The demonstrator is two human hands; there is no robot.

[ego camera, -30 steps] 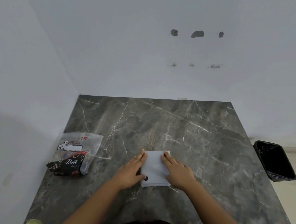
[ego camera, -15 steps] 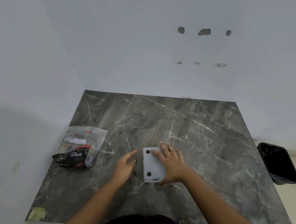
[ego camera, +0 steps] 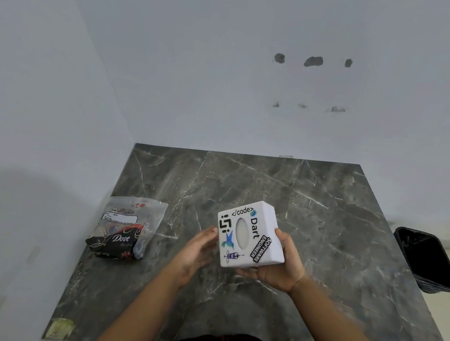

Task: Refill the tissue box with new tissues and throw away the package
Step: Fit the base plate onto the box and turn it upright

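Observation:
A white cube tissue box with stickers and an oval opening is lifted above the table, its sticker face tilted toward me. My right hand grips it from below and along its right side. My left hand touches its left side with fingers spread. The tissue package, a clear and black plastic bag printed "Dove", lies on the table to the left, apart from both hands.
The dark marble table sits in a corner against white walls. A black bin with a liner stands on the floor past the table's right edge. A yellowish scrap lies at the front left corner.
The box lay flat on the table with its plain underside up; now it is turned over and lifted, sticker face toward me, held in my right hand with the left at its side.

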